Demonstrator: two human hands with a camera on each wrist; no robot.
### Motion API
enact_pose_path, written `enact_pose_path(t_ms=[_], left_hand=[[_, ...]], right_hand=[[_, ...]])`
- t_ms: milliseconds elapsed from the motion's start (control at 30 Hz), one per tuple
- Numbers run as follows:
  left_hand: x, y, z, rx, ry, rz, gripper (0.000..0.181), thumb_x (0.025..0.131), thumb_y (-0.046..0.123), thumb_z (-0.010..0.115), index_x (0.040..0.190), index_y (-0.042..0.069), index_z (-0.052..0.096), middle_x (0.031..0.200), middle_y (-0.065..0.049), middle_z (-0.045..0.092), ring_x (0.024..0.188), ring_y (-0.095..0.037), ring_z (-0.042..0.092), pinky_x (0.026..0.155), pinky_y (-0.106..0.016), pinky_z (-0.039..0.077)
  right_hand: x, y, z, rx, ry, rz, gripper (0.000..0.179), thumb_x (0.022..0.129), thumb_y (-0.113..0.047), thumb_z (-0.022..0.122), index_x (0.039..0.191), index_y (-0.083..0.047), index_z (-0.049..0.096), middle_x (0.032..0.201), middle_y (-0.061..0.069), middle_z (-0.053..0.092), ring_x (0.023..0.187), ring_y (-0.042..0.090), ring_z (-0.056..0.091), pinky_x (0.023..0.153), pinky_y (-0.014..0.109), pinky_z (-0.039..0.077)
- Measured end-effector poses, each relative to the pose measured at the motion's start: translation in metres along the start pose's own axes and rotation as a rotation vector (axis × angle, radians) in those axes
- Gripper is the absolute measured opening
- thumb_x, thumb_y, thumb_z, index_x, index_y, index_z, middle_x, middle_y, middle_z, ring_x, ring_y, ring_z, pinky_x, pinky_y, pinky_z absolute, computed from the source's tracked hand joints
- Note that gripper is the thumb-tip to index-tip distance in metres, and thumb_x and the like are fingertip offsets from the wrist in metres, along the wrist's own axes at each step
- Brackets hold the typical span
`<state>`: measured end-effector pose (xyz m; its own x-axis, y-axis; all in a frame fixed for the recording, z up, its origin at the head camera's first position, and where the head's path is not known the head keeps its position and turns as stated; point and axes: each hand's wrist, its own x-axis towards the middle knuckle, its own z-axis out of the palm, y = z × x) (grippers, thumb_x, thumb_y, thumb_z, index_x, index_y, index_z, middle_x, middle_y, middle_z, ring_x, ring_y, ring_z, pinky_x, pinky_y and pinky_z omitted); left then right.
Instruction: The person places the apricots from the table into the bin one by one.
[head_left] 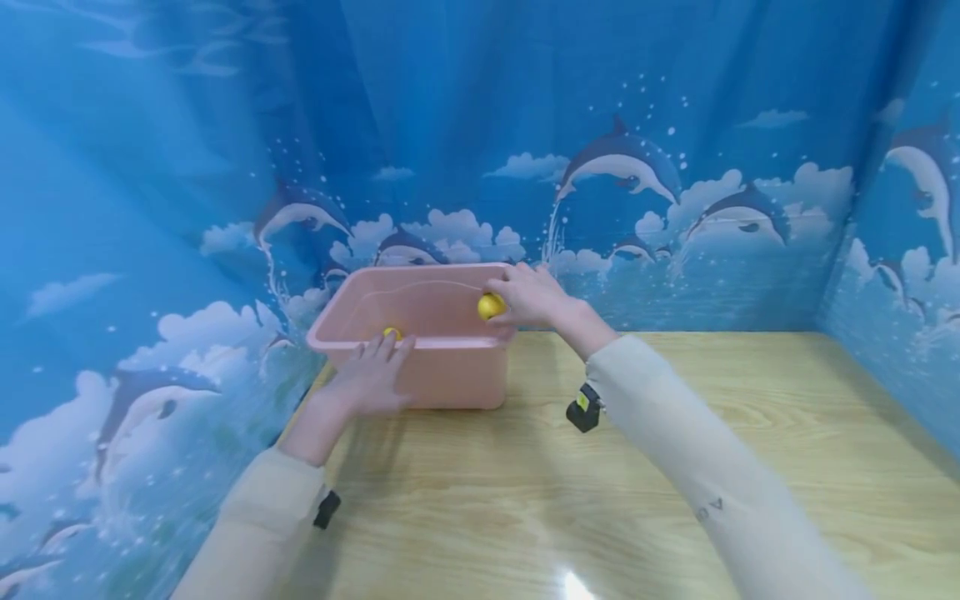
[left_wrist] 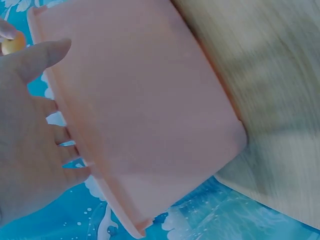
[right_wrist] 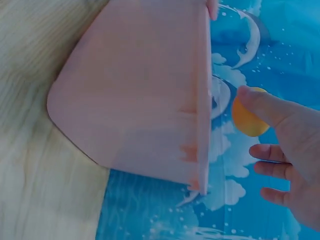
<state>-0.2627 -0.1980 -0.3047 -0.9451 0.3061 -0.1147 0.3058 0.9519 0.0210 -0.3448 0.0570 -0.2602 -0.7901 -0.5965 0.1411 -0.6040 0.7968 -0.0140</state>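
A pink plastic bin (head_left: 457, 379) stands on the wooden table. My right hand (head_left: 531, 293) pinches a yellow ball (head_left: 491, 306) over the bin's right end. In the right wrist view the thumb lies across this ball (right_wrist: 249, 117), just beyond the bin's rim (right_wrist: 203, 100), and the other fingers stand apart from it. At the bin's near rim, my left hand (head_left: 369, 379) reaches its spread, fairly straight fingers over the edge, with the thumb (left_wrist: 47, 54) along the outer wall. Inside the bin, partly hidden by the left fingertips, shows another yellow thing (head_left: 392, 332).
Light wood tabletop (head_left: 660, 450) extends in front of the bin and to its right. A blue curtain (head_left: 465, 125) printed with dolphins and clouds hangs behind and along both sides. Small black devices (head_left: 583, 408) sit at both wrists.
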Motion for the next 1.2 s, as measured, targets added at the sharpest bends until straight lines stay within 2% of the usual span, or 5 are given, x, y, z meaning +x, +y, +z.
enact_pose_path(t_ms=[700, 833, 933, 1067, 1200], left_hand=[[0.014, 0.014, -0.007, -0.033, -0.041, -0.007, 0.083, 0.089, 0.043, 0.055, 0.15, 0.008, 0.01, 0.153, -0.02, 0.002, 0.139, -0.038, 0.0, 0.111, -0.051, 0.008], [0.021, 0.016, -0.007, -0.023, 0.101, 0.025, 0.065, 0.092, 0.038, 0.053, 0.144, 0.005, 0.031, 0.145, -0.021, 0.032, 0.132, -0.037, 0.029, 0.106, -0.053, 0.026], [0.026, 0.017, -0.005, 0.004, 0.287, 0.067, 0.039, 0.093, 0.032, 0.052, 0.119, 0.003, 0.057, 0.106, -0.015, 0.061, 0.097, -0.028, 0.057, 0.083, -0.043, 0.048], [0.029, 0.024, -0.007, -0.047, 0.504, 0.065, 0.03, 0.093, 0.026, 0.052, 0.069, 0.008, 0.055, 0.056, -0.003, 0.049, 0.05, -0.017, 0.048, 0.048, -0.03, 0.041], [0.034, 0.043, -0.011, -0.101, 0.636, 0.073, 0.038, 0.093, 0.023, 0.051, 0.057, 0.012, 0.042, 0.047, 0.001, 0.039, 0.042, -0.014, 0.038, 0.043, -0.026, 0.032]], right_hand=[[-0.027, 0.016, 0.014, -0.003, 0.066, 0.068, 0.047, 0.091, -0.044, 0.055, 0.13, -0.018, 0.053, 0.11, 0.008, 0.054, 0.097, 0.024, 0.047, 0.077, 0.04, 0.039], [-0.052, 0.026, 0.022, -0.006, 0.162, 0.015, 0.038, 0.09, -0.039, 0.059, 0.119, -0.014, 0.062, 0.1, 0.006, 0.058, 0.09, 0.023, 0.05, 0.073, 0.039, 0.041], [-0.07, 0.032, 0.028, -0.009, 0.205, -0.025, 0.031, 0.089, -0.034, 0.062, 0.11, -0.012, 0.066, 0.096, 0.005, 0.06, 0.089, 0.023, 0.053, 0.074, 0.041, 0.043], [-0.091, 0.039, 0.035, -0.018, 0.216, -0.051, 0.03, 0.088, -0.032, 0.064, 0.108, -0.01, 0.066, 0.096, 0.006, 0.06, 0.09, 0.024, 0.053, 0.077, 0.043, 0.043], [-0.111, 0.051, 0.043, -0.013, 0.222, -0.036, 0.03, 0.087, -0.03, 0.065, 0.109, -0.009, 0.065, 0.095, 0.007, 0.058, 0.09, 0.026, 0.052, 0.075, 0.045, 0.041]])
